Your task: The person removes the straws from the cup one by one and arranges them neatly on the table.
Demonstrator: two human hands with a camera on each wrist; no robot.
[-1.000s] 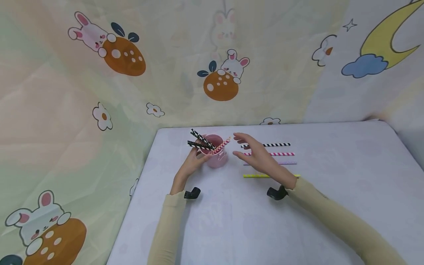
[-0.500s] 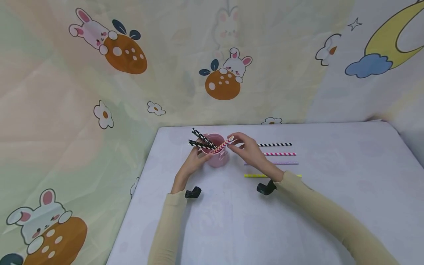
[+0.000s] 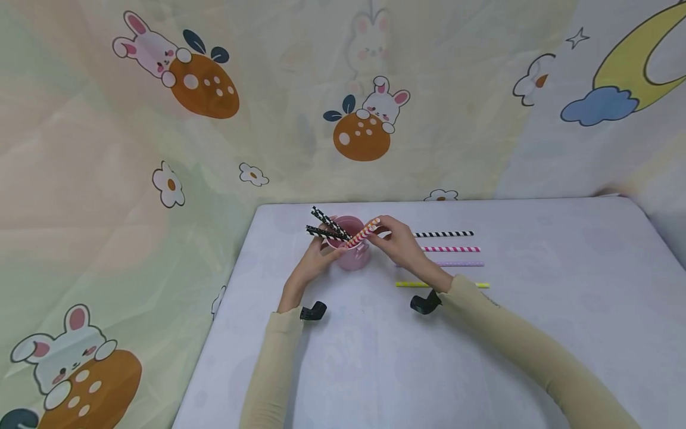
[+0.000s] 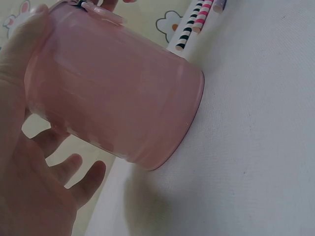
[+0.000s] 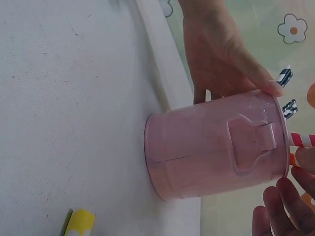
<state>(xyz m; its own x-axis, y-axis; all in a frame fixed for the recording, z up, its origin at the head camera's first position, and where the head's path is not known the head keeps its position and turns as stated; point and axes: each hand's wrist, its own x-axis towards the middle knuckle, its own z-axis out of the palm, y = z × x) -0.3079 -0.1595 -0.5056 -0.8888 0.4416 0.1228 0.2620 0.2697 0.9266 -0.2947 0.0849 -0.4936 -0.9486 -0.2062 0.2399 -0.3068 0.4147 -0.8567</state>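
Observation:
A small pink bucket (image 3: 354, 260) stands on the table, and my left hand (image 3: 312, 263) grips it at the rim from the left. In the left wrist view, the left thumb lies along the bucket wall (image 4: 113, 93). Black straws with white patterns (image 3: 329, 224) lean out of the bucket to the left. Pink-and-white striped straws (image 3: 360, 235) lean out to the right. My right hand (image 3: 401, 243) pinches these at their upper ends. The right wrist view shows a pink striped straw (image 5: 301, 140) and a bit of orange (image 5: 292, 159) beside its fingers.
To the right, single straws lie in rows: black-and-white striped (image 3: 445, 234), pink striped (image 3: 452, 249), lilac (image 3: 463, 264) and yellow (image 3: 409, 284). My right forearm passes over some of them. A printed cloth wall (image 3: 289, 137) rises behind the white table (image 3: 364, 357).
My right hand has moved left from above the lying straws to the bucket and taken hold of the pink striped straws. The left hand has kept its grip on the bucket.

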